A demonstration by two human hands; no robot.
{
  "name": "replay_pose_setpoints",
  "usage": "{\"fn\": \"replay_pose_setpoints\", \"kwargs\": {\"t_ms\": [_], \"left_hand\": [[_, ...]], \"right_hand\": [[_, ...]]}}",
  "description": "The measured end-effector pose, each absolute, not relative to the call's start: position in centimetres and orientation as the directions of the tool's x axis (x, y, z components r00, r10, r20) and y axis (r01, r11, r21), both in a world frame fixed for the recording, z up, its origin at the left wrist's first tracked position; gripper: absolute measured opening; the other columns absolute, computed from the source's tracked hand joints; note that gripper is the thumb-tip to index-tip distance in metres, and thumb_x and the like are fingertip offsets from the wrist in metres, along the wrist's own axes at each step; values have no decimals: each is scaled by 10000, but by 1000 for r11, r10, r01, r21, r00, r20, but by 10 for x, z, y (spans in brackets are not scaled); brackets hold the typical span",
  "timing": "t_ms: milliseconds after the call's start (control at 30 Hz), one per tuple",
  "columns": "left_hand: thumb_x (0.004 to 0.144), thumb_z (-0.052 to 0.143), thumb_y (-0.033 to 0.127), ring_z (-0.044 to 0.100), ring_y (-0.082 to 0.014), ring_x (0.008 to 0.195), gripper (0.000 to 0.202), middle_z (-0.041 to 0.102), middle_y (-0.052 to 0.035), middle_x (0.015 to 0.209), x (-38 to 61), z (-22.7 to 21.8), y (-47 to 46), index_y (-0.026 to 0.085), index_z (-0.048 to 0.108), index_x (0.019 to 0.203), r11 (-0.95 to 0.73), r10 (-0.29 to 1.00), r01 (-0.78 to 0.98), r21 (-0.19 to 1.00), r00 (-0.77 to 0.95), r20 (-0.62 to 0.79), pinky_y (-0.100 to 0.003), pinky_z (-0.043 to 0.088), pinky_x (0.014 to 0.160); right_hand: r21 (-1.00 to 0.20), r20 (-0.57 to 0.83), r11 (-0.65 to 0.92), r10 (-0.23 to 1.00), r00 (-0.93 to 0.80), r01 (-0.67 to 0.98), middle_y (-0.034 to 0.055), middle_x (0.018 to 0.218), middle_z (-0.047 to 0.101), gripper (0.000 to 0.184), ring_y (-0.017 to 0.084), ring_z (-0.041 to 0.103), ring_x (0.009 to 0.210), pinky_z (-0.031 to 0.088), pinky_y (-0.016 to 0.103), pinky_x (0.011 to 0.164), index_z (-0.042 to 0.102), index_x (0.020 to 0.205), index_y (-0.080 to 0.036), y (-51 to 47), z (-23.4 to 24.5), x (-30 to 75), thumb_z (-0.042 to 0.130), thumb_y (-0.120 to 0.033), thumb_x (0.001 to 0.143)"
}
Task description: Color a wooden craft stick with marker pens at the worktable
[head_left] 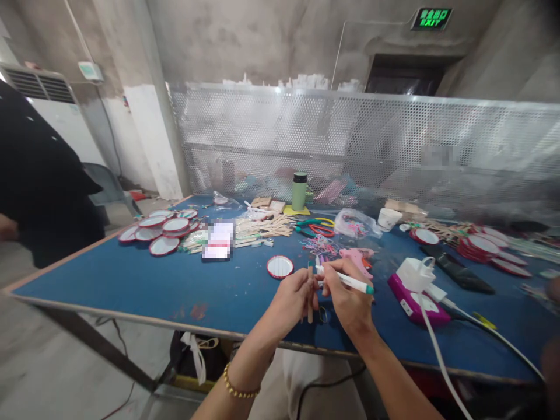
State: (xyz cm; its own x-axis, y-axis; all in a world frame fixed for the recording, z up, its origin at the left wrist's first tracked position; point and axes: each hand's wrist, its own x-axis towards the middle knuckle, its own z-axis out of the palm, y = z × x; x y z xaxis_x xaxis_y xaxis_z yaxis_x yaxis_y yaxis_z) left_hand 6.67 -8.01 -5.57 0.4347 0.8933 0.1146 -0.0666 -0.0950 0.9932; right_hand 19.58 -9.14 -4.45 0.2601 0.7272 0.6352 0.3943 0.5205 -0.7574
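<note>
My left hand [294, 298] is closed around a wooden craft stick [310, 291], held upright over the near edge of the blue table [131, 274]. My right hand [347, 294] grips a white marker pen with a teal end [350, 281], its tip against the top of the stick. A small round red-rimmed mirror [280, 266] lies just beyond my hands. A pink glue gun [356, 256] lies to the right of the pen.
Several red-rimmed discs [160, 230] and a heap of wooden sticks [262, 227] lie at the back left. Scissors [317, 226], a green bottle [300, 191], a white cup [388, 219], a charger with cable [415, 274] and a perforated metal screen [371, 146] are there. A person in black [39, 186] stands left.
</note>
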Motion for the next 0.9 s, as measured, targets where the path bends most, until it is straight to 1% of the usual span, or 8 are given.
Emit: {"fn": "replay_pose_setpoints", "kwargs": {"t_ms": [300,733,900], "left_hand": [[886,495,573,408,-61,349,390,554,35,565,67,-56,-80,191,488,811,-97,896,-64,993,428,115,-186,301,343],[892,479,554,410,-66,360,370,544,33,565,67,-54,-81,195,476,803,-98,893,-50,994,436,110,-188,297,352],[893,463,553,406,-65,354,370,546,33,565,67,-55,-81,193,476,809,-110,892,-38,993,437,116,-187,300,348]], "right_hand": [[-734,651,516,721,240,442,-32,483,594,235,143,556,437,454,266,468,629,701,-222,-90,-49,198,595,-361,887],[-738,646,517,728,231,434,-20,517,617,223,141,567,452,453,262,466,635,710,-213,-91,-47,197,598,-356,877],[-743,643,521,731,229,421,-27,508,604,224,137,561,447,449,256,461,634,706,-211,-91,-46,197,596,-350,877]]}}
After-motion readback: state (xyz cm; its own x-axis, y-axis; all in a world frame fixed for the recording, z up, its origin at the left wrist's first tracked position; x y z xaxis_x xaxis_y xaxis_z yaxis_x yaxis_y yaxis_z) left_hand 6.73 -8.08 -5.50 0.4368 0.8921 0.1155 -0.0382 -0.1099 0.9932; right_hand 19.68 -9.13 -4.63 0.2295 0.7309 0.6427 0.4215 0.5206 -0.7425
